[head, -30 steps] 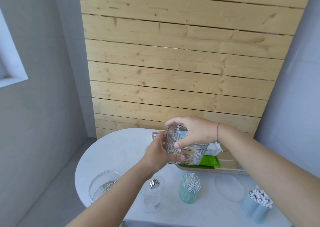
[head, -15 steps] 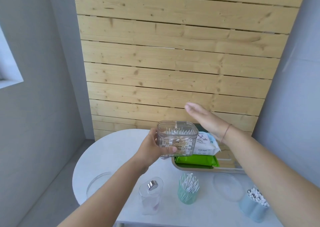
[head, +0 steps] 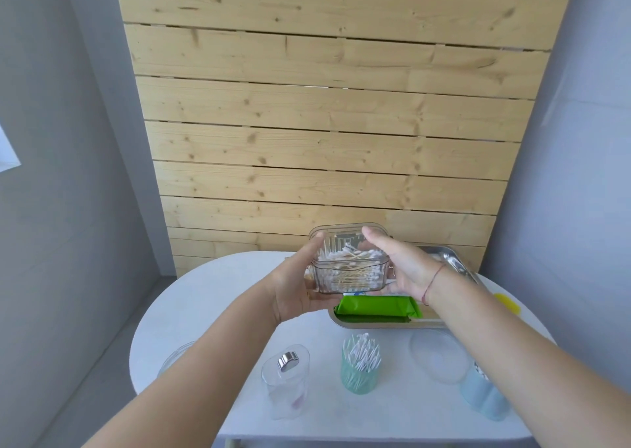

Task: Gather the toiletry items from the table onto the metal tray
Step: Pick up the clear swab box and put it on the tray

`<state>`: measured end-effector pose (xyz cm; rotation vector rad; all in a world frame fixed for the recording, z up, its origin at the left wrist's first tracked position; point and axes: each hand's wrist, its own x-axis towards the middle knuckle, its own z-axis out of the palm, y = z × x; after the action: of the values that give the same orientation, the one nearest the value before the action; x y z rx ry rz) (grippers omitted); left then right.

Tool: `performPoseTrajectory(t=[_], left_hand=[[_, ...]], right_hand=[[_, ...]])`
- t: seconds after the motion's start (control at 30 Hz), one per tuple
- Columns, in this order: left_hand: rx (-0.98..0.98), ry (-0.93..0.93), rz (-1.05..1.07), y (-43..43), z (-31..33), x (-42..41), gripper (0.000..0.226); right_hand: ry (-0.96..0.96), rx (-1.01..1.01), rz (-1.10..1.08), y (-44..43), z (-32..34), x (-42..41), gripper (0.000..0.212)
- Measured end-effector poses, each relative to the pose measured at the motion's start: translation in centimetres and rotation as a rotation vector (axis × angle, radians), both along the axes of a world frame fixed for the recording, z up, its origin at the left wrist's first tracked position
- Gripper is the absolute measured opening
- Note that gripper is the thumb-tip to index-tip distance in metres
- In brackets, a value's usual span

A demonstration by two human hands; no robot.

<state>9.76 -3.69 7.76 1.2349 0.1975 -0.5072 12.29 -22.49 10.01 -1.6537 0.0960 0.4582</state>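
The left hand [head: 296, 288] holds a clear box [head: 348, 271] of cotton swabs. Its palm is under the box's left end and its thumb stands up along the left wall. The right hand [head: 401, 266] lies against the box's right side with its fingers straight and close together, gripping nothing. The box is lifted clear of the surface [head: 205, 297] and, in this view, hangs over the left end of the tray [head: 370, 325]. Whether it touches anything in the tray cannot be told.

The tray sits at the far side of the round white surface, near the plank wall [head: 324, 123]. A green pack [head: 375, 306] lies along its near edge, and the hands and box hide the rest of what it holds.

Nearer the person, a row of things stands on the surface outside the tray:
- a clear jar [head: 286, 388] with a silver cap
- a green cup [head: 360, 367] full of white-tipped swabs
- a clear oval lid [head: 440, 359]
- a blue cup [head: 485, 398], partly behind the right forearm

A glass bowl [head: 177, 359] shows at the left edge, mostly behind the left forearm. Something yellow [head: 507, 302] lies at the right edge, too small to identify.
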Motion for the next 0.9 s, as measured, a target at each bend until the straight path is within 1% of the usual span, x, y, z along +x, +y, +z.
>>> performPoseTrajectory(t=[0.07,0.17,0.33,0.43,0.5,0.6,0.63,0.7,0.77,0.8,0.87,0.9], left_hand=[[-0.021,-0.008,0.072,-0.7,0.0,0.2,0.053],[-0.031,-0.017,0.118,-1.5,-0.3,0.3,0.048],[-0.054,-0.014,0.149,-2.4,-0.9,0.5,0.044],[-0.046,0.005,0.131,-3.7,-0.3,1.2,0.040],[0.009,0.003,0.091,-5.5,0.8,2.3,0.043],[0.161,-0.055,0.058,-9.0,2.9,4.1,0.063],[0.186,-0.086,0.062,-10.4,3.4,5.0,0.064],[0.208,-0.120,0.068,-12.4,4.2,6.5,0.051],[0.198,-0.128,0.051,-14.7,4.4,8.2,0.032],[0.198,-0.127,0.047,-15.7,4.5,8.9,0.027],[0.185,-0.112,0.056,-17.7,4.4,10.2,0.027],[0.175,-0.106,0.051,-18.3,4.1,10.9,0.026]], right_hand=[[0.009,0.004,-0.026,-0.2,-0.3,0.1,0.037],[0.010,0.006,-0.053,-0.7,-0.6,0.3,0.037],[0.033,-0.006,-0.085,-1.5,-1.2,0.7,0.039],[0.052,0.032,-0.092,-2.8,-1.1,1.0,0.037],[0.022,0.054,-0.143,-4.4,-0.4,1.8,0.038],[0.005,0.096,-0.317,-7.5,0.9,3.5,0.042],[0.003,0.106,-0.370,-8.8,1.3,4.2,0.041],[-0.021,0.096,-0.442,-10.7,1.6,5.8,0.042],[-0.034,0.089,-0.489,-12.7,1.6,7.5,0.048],[-0.036,0.079,-0.503,-13.7,1.4,8.3,0.050],[-0.025,0.084,-0.527,-15.6,0.9,9.9,0.055],[-0.017,0.085,-0.541,-16.2,0.5,10.6,0.054]])
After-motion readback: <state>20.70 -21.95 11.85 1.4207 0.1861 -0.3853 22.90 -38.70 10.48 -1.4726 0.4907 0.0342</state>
